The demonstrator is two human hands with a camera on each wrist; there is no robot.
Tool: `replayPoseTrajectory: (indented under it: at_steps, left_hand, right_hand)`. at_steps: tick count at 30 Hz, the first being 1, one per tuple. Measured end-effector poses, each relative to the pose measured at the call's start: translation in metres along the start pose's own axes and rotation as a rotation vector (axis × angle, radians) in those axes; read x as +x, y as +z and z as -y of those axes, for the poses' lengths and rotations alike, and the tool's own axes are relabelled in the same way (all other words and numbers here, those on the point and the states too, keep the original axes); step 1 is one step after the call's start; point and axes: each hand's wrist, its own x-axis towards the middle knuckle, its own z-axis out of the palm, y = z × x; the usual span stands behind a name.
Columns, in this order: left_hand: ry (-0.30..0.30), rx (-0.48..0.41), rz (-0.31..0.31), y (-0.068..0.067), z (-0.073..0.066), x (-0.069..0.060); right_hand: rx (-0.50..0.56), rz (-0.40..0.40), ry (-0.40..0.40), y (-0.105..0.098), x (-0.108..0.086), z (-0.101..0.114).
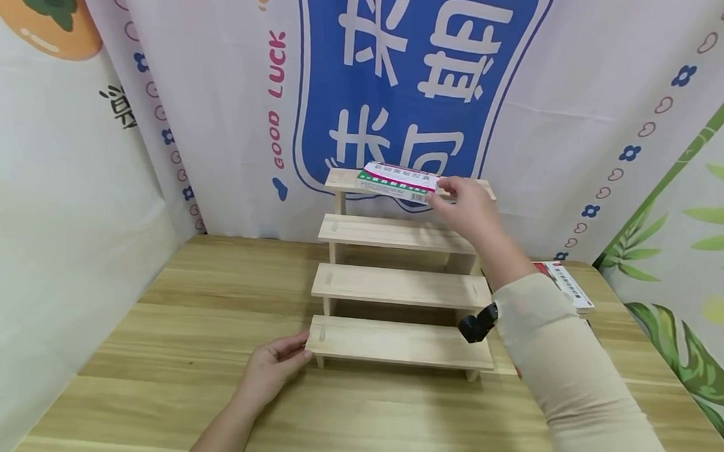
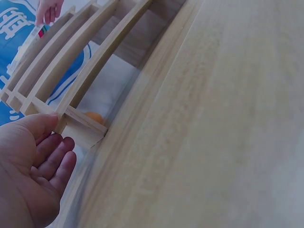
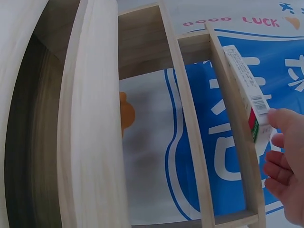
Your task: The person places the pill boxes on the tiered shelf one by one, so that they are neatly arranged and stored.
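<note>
A four-tier wooden step shelf [image 1: 396, 286] stands on the table. On its top tier lies a flat white medicine box [image 1: 395, 180] with green and magenta bands and printed characters. My right hand [image 1: 470, 210] pinches the right end of this box between thumb and fingers; the right wrist view shows the fingertips at the end of the box [image 3: 248, 83]. My left hand [image 1: 271, 371] grips the left end of the lowest tier. In the left wrist view, the thumb and index finger of that hand [image 2: 35, 161] pinch the shelf's corner, the other fingers loosely bent.
Behind my right forearm, another white and red box [image 1: 564, 284] lies on the table, partly hidden by the sleeve. A printed cloth [image 1: 239, 110] with a blue panel hangs right behind the shelf. Wooden tabletop [image 1: 209, 320] stretches to the left and in front.
</note>
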Motion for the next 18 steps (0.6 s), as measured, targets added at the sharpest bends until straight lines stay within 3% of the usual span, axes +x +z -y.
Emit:
replayPoseTrajectory:
  at_steps: [7, 18]
  left_hand:
    - [0.001, 0.005, -0.001, -0.001, -0.001, -0.001]
    - [0.003, -0.018, 0.009, -0.001, -0.002, -0.001]
  right_hand:
    - [0.072, -0.041, 0.038, 0.013, 0.008, 0.008]
    - [0.012, -0.065, 0.078, 0.025, 0.016, 0.017]
